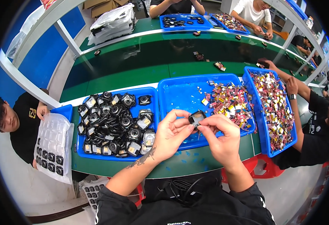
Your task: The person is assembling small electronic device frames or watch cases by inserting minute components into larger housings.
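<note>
In the head view, the worker holds a small black case (197, 117) in front of the body, above the near edge of the middle blue tray (177, 92). The grip of the left hand (168, 135) pinches the case at its left side between thumb and fingers, and the grip of the right hand (223, 135) pinches its lower right edge. The open inside, with something pale in it, is turned upward. Whether the right fingers hold also a thin tool, one cannot tell.

To do this step well, it seems best that the left hand keeps the case steady while the right fingertips work gently at the edge, because the small parts inside may bend or tear. Staying low over the tray would probably catch whatever falls.

On the left, a blue tray (149, 98) carries a heap of similar black cases (113, 122). In the middle tray, a pile of small red and yellow parts (230, 103) fills the right side; it lies just beyond the right hand, so the knuckles could brush it. The right-hand blue tray (262, 129) leans close, with a co-worker's forearm (298, 112) beside it. Blue scraps (188, 160) lie on the green table (172, 168).
</note>
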`<state>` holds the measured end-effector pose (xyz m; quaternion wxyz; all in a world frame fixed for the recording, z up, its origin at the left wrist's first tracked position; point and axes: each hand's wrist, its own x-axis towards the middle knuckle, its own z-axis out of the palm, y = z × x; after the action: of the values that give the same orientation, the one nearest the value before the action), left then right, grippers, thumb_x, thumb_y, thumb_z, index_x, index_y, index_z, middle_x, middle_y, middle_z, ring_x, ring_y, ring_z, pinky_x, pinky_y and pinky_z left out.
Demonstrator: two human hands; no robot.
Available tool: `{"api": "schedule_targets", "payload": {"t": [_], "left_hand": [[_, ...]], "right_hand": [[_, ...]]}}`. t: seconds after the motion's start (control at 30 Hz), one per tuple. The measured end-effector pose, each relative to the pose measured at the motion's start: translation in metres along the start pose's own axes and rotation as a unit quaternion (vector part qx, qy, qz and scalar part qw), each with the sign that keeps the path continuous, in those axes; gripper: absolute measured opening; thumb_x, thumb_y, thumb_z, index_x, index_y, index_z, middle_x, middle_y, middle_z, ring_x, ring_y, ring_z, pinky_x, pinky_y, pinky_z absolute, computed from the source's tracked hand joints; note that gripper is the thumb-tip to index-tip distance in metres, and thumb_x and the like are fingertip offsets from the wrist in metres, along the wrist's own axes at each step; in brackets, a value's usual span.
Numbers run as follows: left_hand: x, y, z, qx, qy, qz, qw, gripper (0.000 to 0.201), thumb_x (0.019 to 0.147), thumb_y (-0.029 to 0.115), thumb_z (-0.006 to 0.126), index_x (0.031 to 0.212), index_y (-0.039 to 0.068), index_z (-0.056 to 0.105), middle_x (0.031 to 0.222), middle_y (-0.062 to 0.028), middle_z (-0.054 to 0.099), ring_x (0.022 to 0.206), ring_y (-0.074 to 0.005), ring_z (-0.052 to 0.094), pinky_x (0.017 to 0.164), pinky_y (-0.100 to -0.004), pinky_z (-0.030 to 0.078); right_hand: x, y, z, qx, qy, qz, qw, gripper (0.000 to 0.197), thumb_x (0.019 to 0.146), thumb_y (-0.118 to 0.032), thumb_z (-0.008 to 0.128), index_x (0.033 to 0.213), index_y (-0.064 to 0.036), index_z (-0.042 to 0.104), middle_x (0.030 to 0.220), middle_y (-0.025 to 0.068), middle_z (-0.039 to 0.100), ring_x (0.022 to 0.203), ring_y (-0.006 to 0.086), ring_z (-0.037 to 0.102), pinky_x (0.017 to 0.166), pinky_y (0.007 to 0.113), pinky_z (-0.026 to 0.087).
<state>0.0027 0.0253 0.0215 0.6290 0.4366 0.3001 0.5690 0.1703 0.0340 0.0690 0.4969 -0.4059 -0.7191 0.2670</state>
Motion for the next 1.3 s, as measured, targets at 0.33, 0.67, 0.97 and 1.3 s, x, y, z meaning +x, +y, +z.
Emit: {"api": "schedule_targets", "payload": {"t": [0.33, 0.67, 0.97, 1.3], "left_hand": [[-0.001, -0.002, 0.001, 0.051, -0.039, 0.021, 0.998, 0.045, 0.093, -0.006, 0.054, 0.136, -0.006, 0.045, 0.131, -0.0166, 0.055, 0.119, -0.0215, 0.056, 0.102, -0.0317, 0.046], [-0.004, 0.002, -0.002, 0.087, -0.049, 0.017, 0.995, 0.044, 0.093, -0.007, 0.054, 0.136, -0.005, 0.048, 0.129, -0.0152, 0.057, 0.116, -0.0188, 0.057, 0.101, -0.0304, 0.046], [-0.004, 0.005, -0.002, 0.084, -0.073, -0.001, 0.994, 0.040, 0.095, -0.001, 0.054, 0.135, -0.006, 0.048, 0.128, -0.0146, 0.059, 0.115, -0.0165, 0.056, 0.100, -0.0295, 0.046], [-0.004, 0.003, 0.006, -0.103, -0.011, 0.025, 0.994, 0.038, 0.095, 0.005, 0.058, 0.131, -0.005, 0.050, 0.120, -0.0140, 0.062, 0.110, -0.0207, 0.061, 0.094, -0.0353, 0.052]], "right_hand": [[-0.003, -0.003, 0.009, -0.036, 0.013, 0.006, 0.999, 0.011, 0.078, 0.004, 0.070, 0.088, -0.0001, 0.070, 0.080, 0.0123, 0.068, 0.060, 0.0196, 0.063, 0.055, 0.029, 0.049], [0.001, -0.005, 0.005, -0.012, -0.017, 0.047, 0.999, 0.010, 0.077, 0.002, 0.072, 0.086, 0.0004, 0.067, 0.075, 0.0101, 0.068, 0.058, 0.0148, 0.061, 0.053, 0.027, 0.047], [0.004, -0.007, -0.001, -0.069, -0.005, 0.048, 0.996, 0.029, 0.071, -0.004, 0.078, 0.073, -0.0042, 0.049, 0.060, 0.0039, 0.050, 0.048, 0.0103, 0.044, 0.045, 0.026, 0.036], [-0.015, 0.025, 0.008, 0.368, -0.047, 0.224, 0.901, 0.025, 0.088, -0.009, 0.068, 0.106, -0.0048, 0.052, 0.099, 0.0023, 0.059, 0.088, 0.0093, 0.055, 0.076, 0.026, 0.049]]}}
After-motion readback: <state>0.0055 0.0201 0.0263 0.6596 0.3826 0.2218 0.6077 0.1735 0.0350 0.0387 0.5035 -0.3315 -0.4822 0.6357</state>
